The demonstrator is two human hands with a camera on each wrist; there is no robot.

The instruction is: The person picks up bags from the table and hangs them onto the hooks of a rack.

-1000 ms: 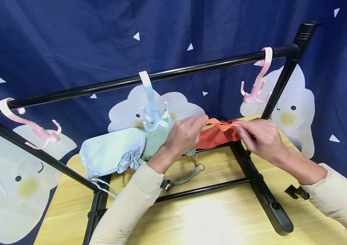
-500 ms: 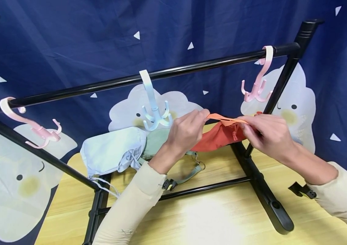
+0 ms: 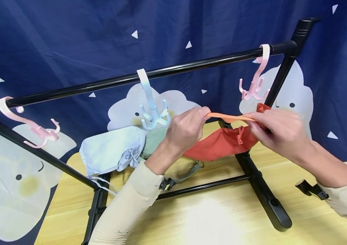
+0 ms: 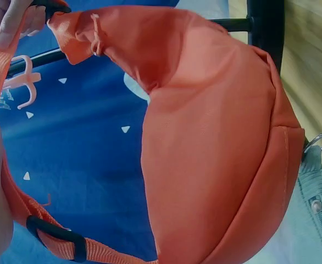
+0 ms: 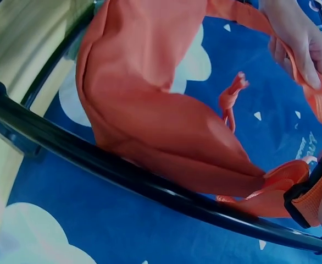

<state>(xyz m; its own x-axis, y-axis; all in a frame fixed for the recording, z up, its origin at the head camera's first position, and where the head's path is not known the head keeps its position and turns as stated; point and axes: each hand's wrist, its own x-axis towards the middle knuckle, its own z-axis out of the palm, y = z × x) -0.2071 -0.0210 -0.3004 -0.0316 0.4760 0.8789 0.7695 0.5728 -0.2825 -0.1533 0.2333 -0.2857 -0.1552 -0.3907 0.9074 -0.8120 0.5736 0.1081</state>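
A red-orange sling bag (image 3: 220, 144) hangs below both hands, over the table's back part and inside the black rack. Its orange strap (image 3: 227, 116) stretches between the hands. My left hand (image 3: 185, 127) pinches one part of the strap. My right hand (image 3: 283, 131) grips the strap farther right, at the bag's narrow end. A knotted cord (image 5: 229, 102) dangles from the bag in the right wrist view. Black strap hardware (image 5: 309, 184) shows near the right hand, and a black slider (image 4: 59, 236) sits lower on the strap in the left wrist view.
The rack's top rail (image 3: 198, 64) carries a pink hook (image 3: 254, 85), a blue hook (image 3: 154, 112) and another pink hook (image 3: 42, 131). A pale blue bag (image 3: 110, 149) and a green bag (image 3: 155, 139) lie on the wooden table (image 3: 222, 211) behind the left arm.
My right hand has moved right and slightly nearer, drawing the strap straighter. The red-orange bag has come down and forward, with more of it in view. My left hand has barely moved.
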